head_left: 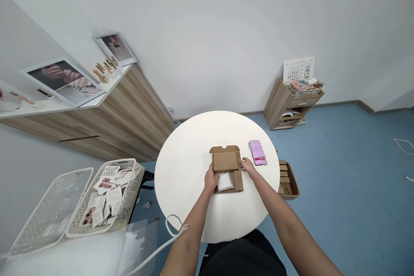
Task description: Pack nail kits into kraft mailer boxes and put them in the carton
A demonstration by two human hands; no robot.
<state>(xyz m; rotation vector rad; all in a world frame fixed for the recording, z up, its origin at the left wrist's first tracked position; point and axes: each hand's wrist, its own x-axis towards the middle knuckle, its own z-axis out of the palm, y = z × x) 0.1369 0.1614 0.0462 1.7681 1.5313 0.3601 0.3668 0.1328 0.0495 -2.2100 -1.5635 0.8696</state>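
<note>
A small brown cardboard box (238, 181) lies on the white round table (184, 155) with its lid raised and folded back. Inside it sits a white, flat, soft-looking packet (225, 182). My left hand (211, 180) grips the box's left side, the thumb reaching over its edge beside the packet. At the right edge, near the lid's fold, my right hand (247, 166) pinches the cardboard between thumb and fingers. A pink-purple phone-shaped item (257, 152), partly blurred out, rests to the right of my right hand.
Right of the table, an open carton (293, 183) of flat brown boxes stands on the floor. Two white plastic baskets (129, 198) are at left, one holding printed packets. A wooden cabinet (136, 112) and a small shelf unit (278, 103) stand near the wall. A white cable (155, 250) loops near my left forearm.
</note>
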